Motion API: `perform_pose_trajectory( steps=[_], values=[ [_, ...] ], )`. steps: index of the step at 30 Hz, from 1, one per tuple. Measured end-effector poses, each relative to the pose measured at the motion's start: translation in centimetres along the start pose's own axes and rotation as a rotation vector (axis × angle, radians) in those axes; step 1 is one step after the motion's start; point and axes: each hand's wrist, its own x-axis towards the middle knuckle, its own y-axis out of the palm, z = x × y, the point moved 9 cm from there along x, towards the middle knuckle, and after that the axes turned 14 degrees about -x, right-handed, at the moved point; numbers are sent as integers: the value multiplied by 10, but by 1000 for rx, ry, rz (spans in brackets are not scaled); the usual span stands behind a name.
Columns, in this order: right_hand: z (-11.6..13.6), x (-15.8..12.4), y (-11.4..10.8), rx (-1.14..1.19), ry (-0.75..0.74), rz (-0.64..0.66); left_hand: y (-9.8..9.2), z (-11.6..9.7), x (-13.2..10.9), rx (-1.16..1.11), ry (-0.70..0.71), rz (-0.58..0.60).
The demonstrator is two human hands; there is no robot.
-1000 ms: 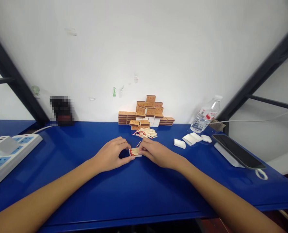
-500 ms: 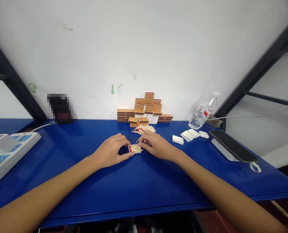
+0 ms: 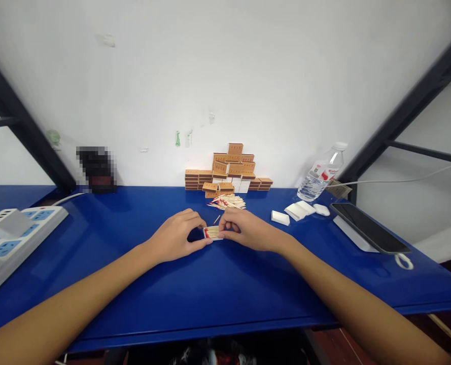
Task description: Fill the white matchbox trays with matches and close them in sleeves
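A small white matchbox tray (image 3: 218, 239) lies on the blue table, filled with red-tipped matches (image 3: 212, 232). My left hand (image 3: 179, 235) grips the tray's left end between thumb and fingers. At its right end, my right hand (image 3: 244, 228) is closed, thumb and forefinger pinched at the plain ends of the matches; the fingertips partly hide that end. One loose match (image 3: 216, 219) lies just behind the tray. Farther back is a heap of loose matches (image 3: 228, 202), in front of stacked matchboxes (image 3: 233, 167) against the wall.
White tray pieces (image 3: 280, 218) and a white earphone case (image 3: 321, 209) lie to the right. Behind them a water bottle (image 3: 320, 175) leans on the wall. A phone (image 3: 368, 228) rests on a stand at far right. A power strip (image 3: 27, 238) occupies the left.
My right fingers have lowered onto the tray's right end, covering the match that stuck out there. My left hand keeps its hold. The whole view has shifted slightly.
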Motion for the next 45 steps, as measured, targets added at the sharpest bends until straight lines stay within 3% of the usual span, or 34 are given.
perform_pose_trajectory(
  steps=[5,10,16,20,26,29,37,45],
  values=[
    [-21,13,3,-69,71,-84,5,-5,-1,-52,20,30],
    [-38,21,19,-161,114,5,5,-4,-1,-16,27,39],
    [-7,10,-1,-89,66,-65,2,2,0,40,5,10],
    [7,6,-3,-73,1,-20,2,2,0,42,8,-4],
    [-60,0,-25,-195,267,-237,4,-2,-1,43,29,12],
    [-79,-1,-21,-229,313,-234,5,-3,-1,56,27,24],
    [-74,9,-6,-337,318,-197,7,-7,0,79,44,39],
    [-85,9,3,-315,363,-110,7,-6,0,76,48,28]
  ],
)
